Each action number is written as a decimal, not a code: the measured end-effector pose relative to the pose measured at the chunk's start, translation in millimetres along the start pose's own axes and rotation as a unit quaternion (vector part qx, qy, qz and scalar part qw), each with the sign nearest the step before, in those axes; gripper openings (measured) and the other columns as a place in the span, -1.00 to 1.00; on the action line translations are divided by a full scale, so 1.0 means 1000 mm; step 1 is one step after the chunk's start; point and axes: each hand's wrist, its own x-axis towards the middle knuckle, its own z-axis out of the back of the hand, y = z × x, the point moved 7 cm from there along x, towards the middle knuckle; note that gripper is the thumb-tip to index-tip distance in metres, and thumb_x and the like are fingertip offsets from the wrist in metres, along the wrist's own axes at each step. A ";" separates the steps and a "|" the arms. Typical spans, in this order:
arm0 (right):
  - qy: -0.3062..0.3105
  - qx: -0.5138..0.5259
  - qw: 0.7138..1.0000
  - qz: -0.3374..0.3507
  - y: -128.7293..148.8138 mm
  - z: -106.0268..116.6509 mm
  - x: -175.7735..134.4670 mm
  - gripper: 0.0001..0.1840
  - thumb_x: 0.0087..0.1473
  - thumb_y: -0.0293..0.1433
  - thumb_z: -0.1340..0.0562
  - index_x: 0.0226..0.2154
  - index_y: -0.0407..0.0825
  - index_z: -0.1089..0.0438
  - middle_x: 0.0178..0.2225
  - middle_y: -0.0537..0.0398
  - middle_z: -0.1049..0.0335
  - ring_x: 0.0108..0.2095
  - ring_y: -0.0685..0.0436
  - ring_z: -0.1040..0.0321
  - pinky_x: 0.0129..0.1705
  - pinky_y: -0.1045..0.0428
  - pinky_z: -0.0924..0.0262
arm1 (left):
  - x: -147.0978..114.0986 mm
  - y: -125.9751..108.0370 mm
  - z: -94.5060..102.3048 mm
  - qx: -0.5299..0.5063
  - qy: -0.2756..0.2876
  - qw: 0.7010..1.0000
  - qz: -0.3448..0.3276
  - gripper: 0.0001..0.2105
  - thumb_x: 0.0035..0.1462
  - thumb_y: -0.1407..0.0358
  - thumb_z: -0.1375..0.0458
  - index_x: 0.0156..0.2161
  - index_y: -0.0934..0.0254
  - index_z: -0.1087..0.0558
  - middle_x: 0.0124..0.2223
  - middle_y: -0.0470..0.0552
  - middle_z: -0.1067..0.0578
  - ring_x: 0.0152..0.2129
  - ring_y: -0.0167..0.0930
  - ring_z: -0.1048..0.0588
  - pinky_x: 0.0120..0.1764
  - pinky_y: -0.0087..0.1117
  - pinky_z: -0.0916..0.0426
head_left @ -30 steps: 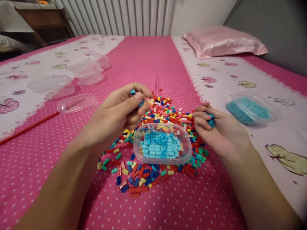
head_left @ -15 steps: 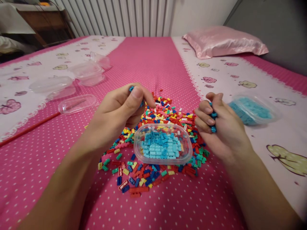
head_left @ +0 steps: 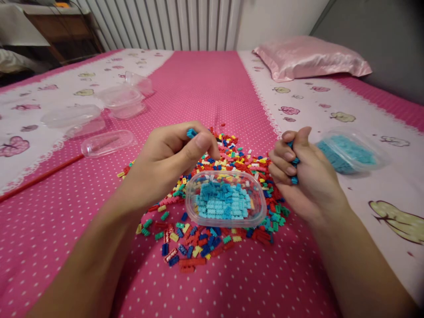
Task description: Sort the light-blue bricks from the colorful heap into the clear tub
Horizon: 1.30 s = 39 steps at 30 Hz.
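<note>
Bricks (head_left: 192, 133), blue and likely light, stiff and easiest gripped by their long sides, sit pinched in the left hand (head_left: 168, 160) and clutched in the right hand (head_left: 303, 176), near a clear tub (head_left: 225, 224) amid the loose pile (head_left: 228, 164).

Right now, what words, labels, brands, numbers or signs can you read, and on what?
None readable in view.
Bedspread: dots and tree pictures, no lettering seen.
Front tub: no label visible.
Loose bricks: too small to tell whether anything is marked on them.
</note>
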 end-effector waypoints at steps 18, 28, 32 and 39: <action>0.093 -0.180 0.976 0.081 0.006 -0.010 -0.007 -0.81 0.16 -0.22 -0.32 -0.32 0.05 -0.36 -0.60 0.29 -0.16 -0.66 0.09 0.08 -0.66 0.13 0.21 | 0.004 0.017 0.021 -0.121 -0.179 0.969 0.123 -0.64 0.28 0.11 -0.02 -0.46 0.23 -0.04 -0.56 -0.23 0.07 -0.68 -0.64 0.10 -0.60 -0.56 0.17; 0.151 -0.423 0.856 0.257 0.017 -0.034 -0.031 -0.73 0.28 -0.21 -0.20 -0.35 0.04 -0.53 -0.58 0.19 -0.24 -0.56 0.04 -0.12 -0.52 0.06 0.01 | 0.002 0.018 0.017 -0.133 -0.160 0.971 0.120 -0.65 0.34 0.18 0.05 -0.47 0.27 -0.09 -0.55 -0.21 0.06 -0.69 -0.69 0.07 -0.58 -0.61 0.16; 0.099 -0.346 0.918 0.164 0.008 -0.020 -0.020 -0.73 0.28 -0.19 -0.19 -0.28 0.05 -0.56 -0.55 0.21 -0.19 -0.60 0.08 -0.03 -0.60 0.09 0.13 | 0.002 0.020 0.015 -0.116 -0.145 0.975 0.121 -0.66 0.33 0.18 0.03 -0.47 0.27 -0.13 -0.54 -0.20 0.05 -0.68 -0.67 0.06 -0.60 -0.61 0.15; -0.002 -0.189 0.981 -0.042 -0.011 0.008 0.000 -0.80 0.23 -0.45 -0.18 -0.30 -0.09 -0.53 -0.46 0.20 -0.22 -0.67 0.19 0.10 -0.68 0.16 0.25 | 0.003 0.022 0.005 -0.131 -0.100 0.972 0.166 -0.65 0.30 0.14 0.05 -0.48 0.24 -0.06 -0.56 -0.21 0.05 -0.71 -0.66 0.10 -0.63 -0.62 0.17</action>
